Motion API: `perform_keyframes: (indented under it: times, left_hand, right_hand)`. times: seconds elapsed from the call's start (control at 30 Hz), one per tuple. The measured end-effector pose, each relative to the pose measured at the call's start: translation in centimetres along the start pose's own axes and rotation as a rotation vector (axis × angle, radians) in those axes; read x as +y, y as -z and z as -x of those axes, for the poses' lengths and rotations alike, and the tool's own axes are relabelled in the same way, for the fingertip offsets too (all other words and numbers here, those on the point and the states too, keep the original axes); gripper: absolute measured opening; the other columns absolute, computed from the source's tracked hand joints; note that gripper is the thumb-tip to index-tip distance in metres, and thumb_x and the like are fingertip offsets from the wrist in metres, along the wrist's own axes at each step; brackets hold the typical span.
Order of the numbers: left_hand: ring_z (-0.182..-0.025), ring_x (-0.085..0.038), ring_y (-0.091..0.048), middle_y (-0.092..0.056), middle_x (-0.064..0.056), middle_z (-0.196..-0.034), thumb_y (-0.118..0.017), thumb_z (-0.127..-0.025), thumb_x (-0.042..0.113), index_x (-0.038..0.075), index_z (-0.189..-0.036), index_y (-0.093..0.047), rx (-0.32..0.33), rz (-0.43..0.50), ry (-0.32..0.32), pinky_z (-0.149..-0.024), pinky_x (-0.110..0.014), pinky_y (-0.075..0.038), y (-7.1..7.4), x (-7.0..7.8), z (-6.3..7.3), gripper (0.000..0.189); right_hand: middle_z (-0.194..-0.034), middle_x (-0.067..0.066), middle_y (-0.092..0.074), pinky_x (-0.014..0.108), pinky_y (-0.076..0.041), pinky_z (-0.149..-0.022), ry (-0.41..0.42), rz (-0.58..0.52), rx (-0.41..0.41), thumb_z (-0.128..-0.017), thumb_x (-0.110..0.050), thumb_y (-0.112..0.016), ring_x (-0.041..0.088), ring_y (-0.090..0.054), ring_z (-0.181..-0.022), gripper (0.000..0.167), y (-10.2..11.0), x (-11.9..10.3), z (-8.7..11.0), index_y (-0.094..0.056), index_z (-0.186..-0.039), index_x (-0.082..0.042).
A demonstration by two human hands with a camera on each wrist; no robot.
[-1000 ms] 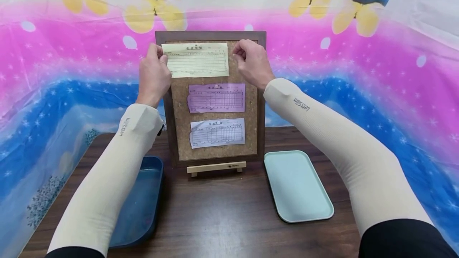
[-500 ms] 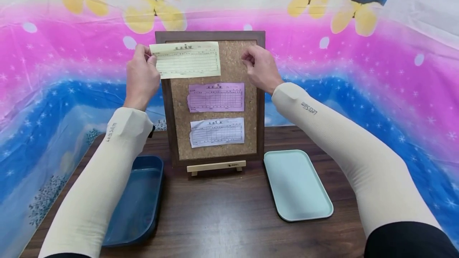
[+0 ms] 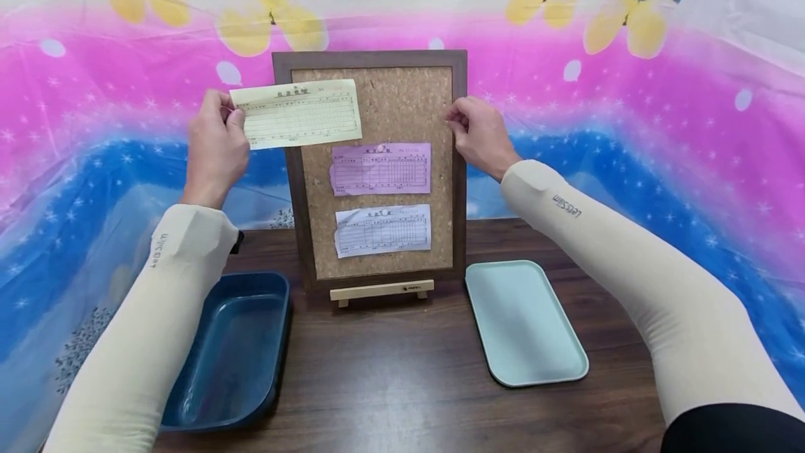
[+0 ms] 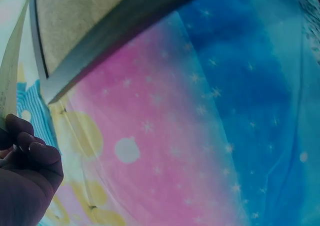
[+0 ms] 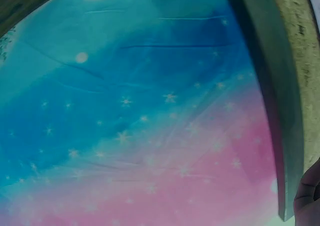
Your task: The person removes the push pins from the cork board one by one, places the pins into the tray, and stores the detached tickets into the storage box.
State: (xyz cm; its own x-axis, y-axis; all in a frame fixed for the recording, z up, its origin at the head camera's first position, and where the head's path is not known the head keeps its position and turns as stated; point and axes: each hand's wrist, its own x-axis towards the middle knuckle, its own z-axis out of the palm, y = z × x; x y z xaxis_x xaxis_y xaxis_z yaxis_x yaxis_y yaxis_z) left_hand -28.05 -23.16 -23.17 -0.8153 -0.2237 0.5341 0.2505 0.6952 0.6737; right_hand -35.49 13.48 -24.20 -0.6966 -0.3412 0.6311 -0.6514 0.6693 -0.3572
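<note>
Starry pink-and-blue cloth point(image 3: 641, 117) behind, left hand point(image 3: 216, 145) pinches a rectangular yellow paper slip point(image 3: 298, 115); right hand point(image 3: 484, 134) curls, contents unclear.

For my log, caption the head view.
Left hand pinches a yellow rectangular paper slip before a brown rectangular cork board bearing a purple rectangular paper slip and a white rectangular paper slip.

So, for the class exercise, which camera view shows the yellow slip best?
The head view: the yellow slip faces the camera, its printed lines visible, with the left hand pinching one end. The left wrist view shows only a narrow sliver at the left edge; the right wrist view shows none.
</note>
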Motion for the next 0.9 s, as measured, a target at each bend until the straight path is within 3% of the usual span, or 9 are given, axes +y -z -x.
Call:
perform_keyframes:
  times: [0.27,0.5,0.63,0.9]
  left_hand:
    - [-0.089,-0.025,-0.055,-0.059,-0.017,-0.116,-0.032,-0.103,0.023,-0.001,-0.118,-0.041,0.010,-0.031,-0.041,-0.064,-0.030,-0.039,1.5,-1.6,0.8,0.029]
    - [-0.074,-0.020,-0.049,-0.060,-0.019,-0.101,-0.035,-0.102,0.023,-0.003,-0.114,-0.044,0.055,-0.077,-0.078,-0.056,-0.026,-0.034,2.6,-3.0,1.7,0.030]
    - [-0.069,-0.013,-0.047,-0.063,-0.021,-0.097,-0.037,-0.101,0.022,-0.004,-0.112,-0.047,0.097,-0.117,-0.096,-0.055,-0.024,-0.032,3.4,-3.8,2.2,0.030]
    - [-0.063,-0.005,-0.045,-0.062,-0.019,-0.096,-0.039,-0.101,0.021,-0.004,-0.113,-0.047,0.126,-0.146,-0.092,-0.054,-0.022,-0.033,5.3,-4.6,3.0,0.029]
  right_hand:
    - [-0.088,0.008,-0.058,0.032,-0.043,-0.072,0.002,0.017,0.005,-0.093,0.000,-0.054,0.020,-0.052,-0.077,0.008,0.6,1.9,1.9,-0.062,-0.095,0.000]
    - [-0.087,0.010,-0.058,0.034,-0.043,-0.070,0.042,0.026,0.018,-0.093,0.000,-0.056,0.021,-0.053,-0.075,0.008,0.6,3.3,4.1,-0.064,-0.095,-0.001]
    - [-0.090,0.009,-0.058,0.035,-0.044,-0.070,0.012,0.033,-0.016,-0.094,-0.003,-0.055,0.021,-0.053,-0.076,0.009,0.5,4.0,5.3,-0.064,-0.097,-0.002]
    - [-0.091,0.007,-0.058,0.036,-0.045,-0.072,-0.081,0.034,-0.001,-0.093,-0.005,-0.058,0.020,-0.054,-0.078,0.006,0.8,6.3,7.4,-0.063,-0.096,-0.005]
